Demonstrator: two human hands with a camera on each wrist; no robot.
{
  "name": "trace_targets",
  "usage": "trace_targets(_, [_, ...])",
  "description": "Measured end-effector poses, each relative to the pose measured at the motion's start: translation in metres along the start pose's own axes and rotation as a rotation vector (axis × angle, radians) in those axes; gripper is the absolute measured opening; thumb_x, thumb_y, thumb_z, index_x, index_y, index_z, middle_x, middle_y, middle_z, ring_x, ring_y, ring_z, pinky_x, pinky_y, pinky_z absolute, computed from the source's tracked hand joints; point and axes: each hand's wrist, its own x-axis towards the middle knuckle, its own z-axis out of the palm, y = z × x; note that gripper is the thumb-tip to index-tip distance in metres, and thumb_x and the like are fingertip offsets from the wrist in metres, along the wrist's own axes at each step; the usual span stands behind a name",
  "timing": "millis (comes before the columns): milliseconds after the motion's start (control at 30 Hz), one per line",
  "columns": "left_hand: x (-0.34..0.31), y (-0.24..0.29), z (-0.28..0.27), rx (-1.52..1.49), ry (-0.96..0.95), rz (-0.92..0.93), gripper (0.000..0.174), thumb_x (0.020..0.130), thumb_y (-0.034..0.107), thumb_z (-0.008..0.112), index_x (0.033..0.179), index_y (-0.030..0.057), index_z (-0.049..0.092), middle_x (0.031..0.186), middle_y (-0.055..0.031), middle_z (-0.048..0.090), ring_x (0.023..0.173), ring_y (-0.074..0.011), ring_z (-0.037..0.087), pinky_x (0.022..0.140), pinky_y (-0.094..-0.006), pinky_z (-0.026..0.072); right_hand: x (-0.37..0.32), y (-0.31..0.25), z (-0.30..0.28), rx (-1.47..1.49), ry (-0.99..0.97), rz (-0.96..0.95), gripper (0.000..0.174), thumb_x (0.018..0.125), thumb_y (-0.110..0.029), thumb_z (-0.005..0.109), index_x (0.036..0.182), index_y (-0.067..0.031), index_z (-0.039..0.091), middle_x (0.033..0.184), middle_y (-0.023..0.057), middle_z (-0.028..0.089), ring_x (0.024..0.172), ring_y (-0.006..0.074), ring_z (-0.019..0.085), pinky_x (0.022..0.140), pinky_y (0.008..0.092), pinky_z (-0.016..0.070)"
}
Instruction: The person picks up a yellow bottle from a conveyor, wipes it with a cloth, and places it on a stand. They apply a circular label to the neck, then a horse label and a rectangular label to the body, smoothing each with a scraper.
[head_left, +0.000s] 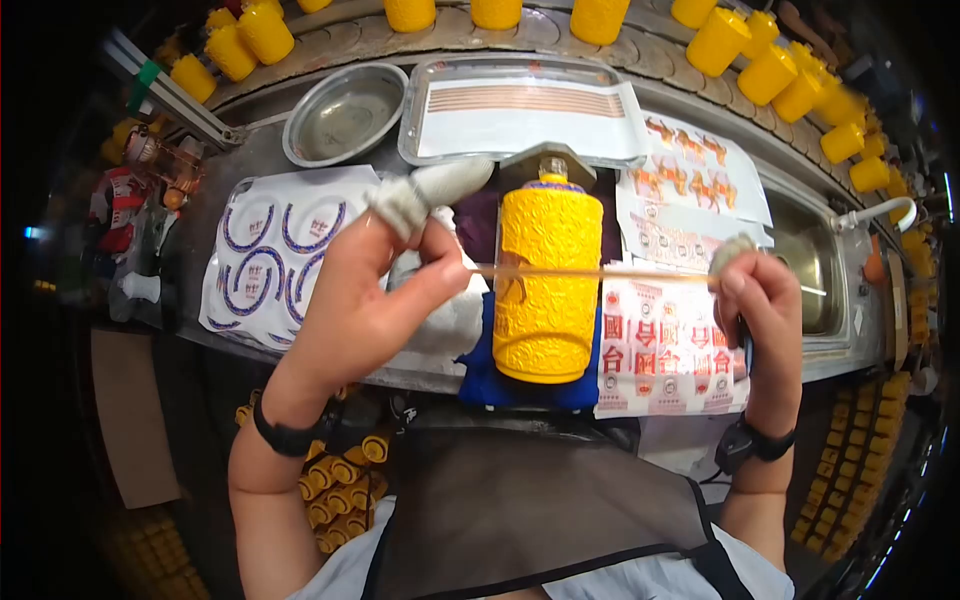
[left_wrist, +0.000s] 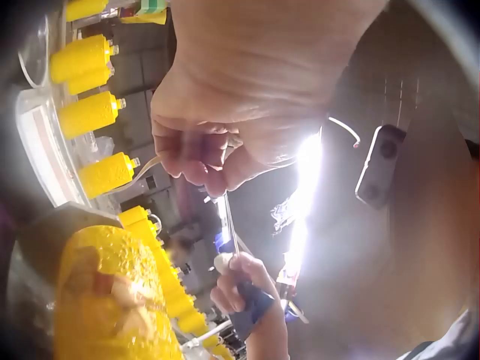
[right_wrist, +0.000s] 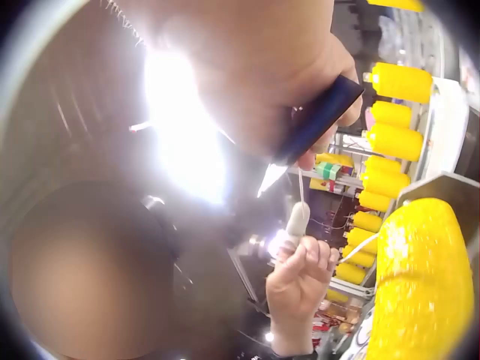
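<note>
Stretching a thin copper-toned strip [head_left: 600,272] across the embossed yellow bottle [head_left: 549,300], we've got both hands up: the left hand [head_left: 355,300] pinches one end between thumb and fingers, a white finger cover [head_left: 450,183] poking out, and the right hand [head_left: 768,300] pinches the other, its fingers curled round a dark blue pointed tool [right_wrist: 319,120] too. So we'd call this midway: a brown horse motif [head_left: 513,283] is on the bottle, the strip is held taut and not smoothed down, and whether it touches the bottle, we can't tell. Below us, the bottle lies over blue cloth [head_left: 478,375], neck pointing away. Beyond it, more copper lines wait on a sheet [head_left: 525,135] in the metal tray [head_left: 410,130], printed decals [head_left: 665,350] lie to the right, and yellow bottles [head_left: 718,42] line the conveyor [head_left: 660,60].
</note>
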Motion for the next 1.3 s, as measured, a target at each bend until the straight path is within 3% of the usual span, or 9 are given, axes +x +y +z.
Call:
trace_targets(100, [-0.030, -0.002, 0.015, 0.082, -0.031, -0.028, 0.055, 0.085, 0.003, 0.064, 0.139, 0.0016, 0.052, 0.080, 0.0032, 0.059, 0.076, -0.0049, 0.054, 0.079, -0.0251, 0.0459, -0.032, 0.037, -0.032, 0.042, -0.084, 0.148, 0.019, 0.095, -0.015, 0.059, 0.085, -0.0002, 0.065, 0.070, 0.0003, 0.061, 0.047, 0.0018, 0.040, 0.043, 0.0186, 0.0306])
trace_targets(133, [-0.037, 0.003, 0.025, 0.096, -0.068, -0.043, 0.055, 0.084, 0.002, 0.066, 0.138, 0.0009, 0.053, 0.081, 0.0017, 0.061, 0.077, -0.0059, 0.055, 0.077, -0.0252, 0.0458, -0.035, 0.046, -0.049, -0.071, -0.178, 0.274, 0.017, 0.095, -0.013, 0.058, 0.093, 0.0021, 0.067, 0.079, 0.0044, 0.066, 0.056, 0.0051, 0.051, 0.049, 0.0192, 0.0396])
trace_targets(200, [-0.040, 0.008, 0.047, 0.202, -0.156, 0.071, 0.056, 0.081, 0.000, 0.070, 0.135, 0.0011, 0.056, 0.081, -0.0017, 0.064, 0.078, -0.0100, 0.059, 0.073, -0.0270, 0.0469, -0.036, 0.079, -0.052, -0.387, -0.045, 0.053, 0.017, 0.094, -0.009, 0.057, 0.099, 0.0034, 0.067, 0.083, 0.0059, 0.066, 0.068, 0.0087, 0.058, 0.058, 0.0219, 0.0458])
trace_targets(267, [-0.042, 0.009, 0.070, 0.350, -0.248, 0.253, 0.052, 0.075, 0.001, 0.070, 0.126, 0.0019, 0.062, 0.083, -0.0139, 0.064, 0.076, -0.0334, 0.062, 0.073, -0.0403, 0.0493, -0.039, 0.070, -0.034, -0.429, 0.075, 0.018, 0.020, 0.093, -0.002, 0.054, 0.108, 0.0049, 0.065, 0.096, 0.0095, 0.066, 0.090, 0.0153, 0.063, 0.075, 0.0274, 0.0514])
trace_targets(467, [-0.047, 0.021, 0.090, 0.444, -0.254, 0.345, 0.041, 0.075, -0.004, 0.071, 0.115, 0.0007, 0.066, 0.083, -0.0085, 0.065, 0.075, -0.0265, 0.062, 0.071, -0.0366, 0.0474, -0.048, 0.019, 0.057, -0.272, -0.427, -0.455, 0.028, 0.076, -0.003, 0.060, 0.104, -0.0031, 0.064, 0.100, 0.0111, 0.061, 0.083, 0.0205, 0.058, 0.066, 0.0306, 0.0464])
trace_targets(600, [-0.063, 0.021, 0.086, 0.357, -0.202, 0.098, 0.055, 0.079, -0.005, 0.070, 0.132, -0.0016, 0.057, 0.081, -0.0053, 0.067, 0.077, -0.0147, 0.062, 0.078, -0.0278, 0.0472, -0.043, 0.021, 0.051, -0.024, -0.689, 0.035, 0.014, 0.083, -0.010, 0.069, 0.093, -0.0016, 0.065, 0.086, 0.0040, 0.062, 0.075, 0.0110, 0.055, 0.062, 0.0264, 0.0442])
trace_targets(733, [-0.073, -0.003, 0.091, 0.290, -0.067, 0.036, 0.059, 0.083, -0.003, 0.068, 0.139, -0.0018, 0.051, 0.081, -0.0027, 0.066, 0.077, -0.0083, 0.060, 0.081, -0.0241, 0.0461, -0.047, 0.049, 0.055, 0.159, -0.478, 0.084, 0.019, 0.092, -0.018, 0.070, 0.084, -0.0006, 0.065, 0.082, -0.0019, 0.060, 0.071, 0.0025, 0.051, 0.060, 0.0202, 0.0409])
trace_targets(1100, [-0.080, -0.040, 0.088, 0.187, 0.238, -0.173, 0.061, 0.083, -0.003, 0.067, 0.141, -0.0018, 0.047, 0.088, -0.0001, 0.062, 0.079, -0.0047, 0.054, 0.076, -0.0208, 0.0439, -0.040, 0.069, 0.050, 0.033, -0.269, 0.122, 0.014, 0.086, -0.010, 0.068, 0.078, -0.0003, 0.063, 0.075, -0.0013, 0.060, 0.066, 0.0029, 0.051, 0.059, 0.0211, 0.0417])
trace_targets(1300, [-0.082, -0.050, 0.074, 0.257, 0.258, -0.108, 0.071, 0.083, 0.005, 0.069, 0.147, -0.0016, 0.038, 0.115, -0.0061, 0.060, 0.104, -0.0118, 0.055, 0.094, -0.0288, 0.0414, -0.041, 0.078, 0.049, 0.043, -0.210, 0.062, 0.012, 0.086, -0.009, 0.067, 0.078, -0.0005, 0.062, 0.073, -0.0022, 0.059, 0.067, 0.0022, 0.050, 0.058, 0.0202, 0.0410])
